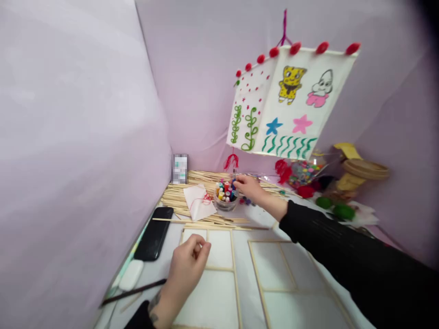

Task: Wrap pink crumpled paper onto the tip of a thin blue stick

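Note:
My right hand (249, 187) reaches over a clear round tub (225, 205) full of coloured marker pens (226, 188). Its fingers pinch a dark blue marker pen (233, 184) at the tub's right side. My left hand (190, 258) hovers over a thin wooden stick frame (236, 274) backed with white. Its fingers are curled in against the thumb, and nothing shows between them. To the right lies a second stick frame (262, 292), partly under my right sleeve. A folded white paper (199, 208) with red thread (207, 198) rests left of the tub.
A decorated white lantern (291, 100) hangs above, red tassels below it. Many thin sticks (178, 194) cover the back. A black phone (154, 233), white case (131, 275) and dark brush-like stick (133, 292) lie left. A bead container (305, 171) and green balls (344, 211) sit right.

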